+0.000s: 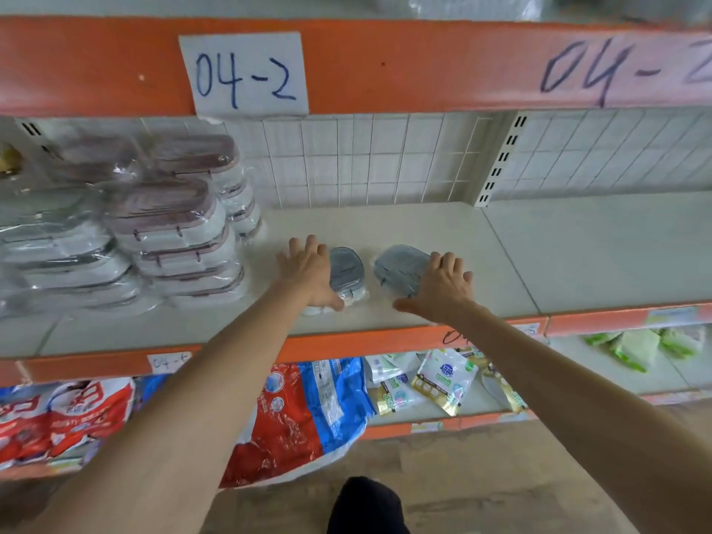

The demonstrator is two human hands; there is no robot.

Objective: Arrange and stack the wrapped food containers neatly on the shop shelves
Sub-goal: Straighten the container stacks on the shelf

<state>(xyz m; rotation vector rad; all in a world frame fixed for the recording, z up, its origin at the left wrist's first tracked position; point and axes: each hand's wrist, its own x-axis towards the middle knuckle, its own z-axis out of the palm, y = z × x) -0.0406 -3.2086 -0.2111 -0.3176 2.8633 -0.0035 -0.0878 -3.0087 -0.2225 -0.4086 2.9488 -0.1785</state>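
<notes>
Since each of the two grey-lidded containers is sealed in clear film, they will probably feel slick under the palm and weigh very little, being empty plastic boxes by the look of them. Taking the stack of pink-lidded containers (181, 225) as the landmark, the left container (346, 273) lies on the shelf (501, 264) just to the right of that stack, and the right container (400, 269) lies a little further right again, a narrow gap between the two. The left hand (308, 275) lies over the near-left side of its container, fingers (304, 248) spread and nearly straight, thumb at the near end, pressing rather than clasping. The right hand (443, 289) rests likewise on the right edge of the other container, fingers extended and thumb splayed along the shelf, gripping nothing. I judge the shells stiff enough to be slid or lifted by their long sides, though the film may wrinkle and slip (a pinch on loose wrap alone would likely give way). A safer hold is thumb on one long edge and fingers on the opposite edge, squeezing the rigid rim. Stacked on one another, slick wrap against slick wrap may slide, so lids need squaring up with the pile beside them.
</notes>
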